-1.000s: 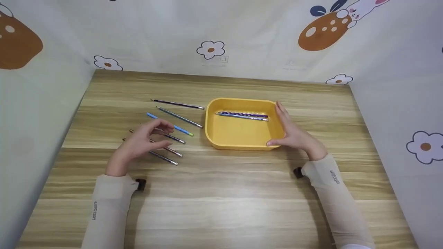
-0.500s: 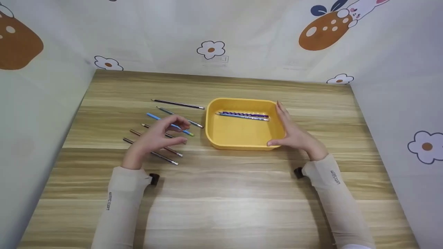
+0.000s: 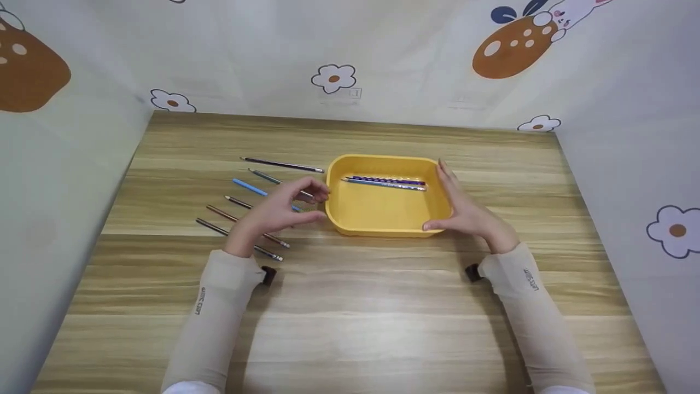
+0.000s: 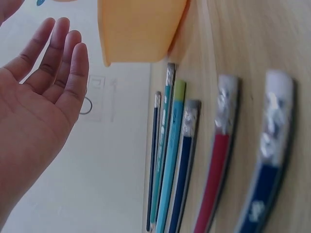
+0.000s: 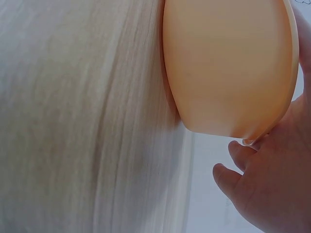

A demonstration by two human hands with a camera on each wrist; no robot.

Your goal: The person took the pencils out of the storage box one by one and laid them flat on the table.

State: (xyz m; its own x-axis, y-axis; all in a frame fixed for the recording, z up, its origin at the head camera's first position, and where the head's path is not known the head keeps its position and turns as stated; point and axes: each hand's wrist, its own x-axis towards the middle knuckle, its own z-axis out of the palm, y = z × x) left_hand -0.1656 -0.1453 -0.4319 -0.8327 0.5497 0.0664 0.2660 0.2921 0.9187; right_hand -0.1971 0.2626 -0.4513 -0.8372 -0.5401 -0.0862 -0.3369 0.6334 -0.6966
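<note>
A yellow plastic bin (image 3: 377, 213) stands on the table, with a purple-patterned pencil (image 3: 402, 181) and a light blue pencil (image 3: 383, 185) lying inside along its back. My right hand (image 3: 465, 213) grips the bin's right end, thumb at the near rim and fingers at the far corner. Just left of the bin, my left hand (image 3: 279, 208) hovers over several pencils; its fingers are loosely bent and hold nothing. Those pencils, among them a blue one with a green end (image 4: 171, 141) and a red one (image 4: 214, 170), lie fanned out with their eraser ends toward the bin.
The wood-grain table (image 3: 355, 312) runs back to a pale curtain (image 3: 251, 54) printed with flowers and carrots, which also hangs at both sides. A dark pencil (image 3: 281, 164) lies farthest back, its eraser end close to the bin's left wall.
My left hand has moved right and slightly away from me, across the pencils, up to the bin's left edge. The right hand and the bin stay put.
</note>
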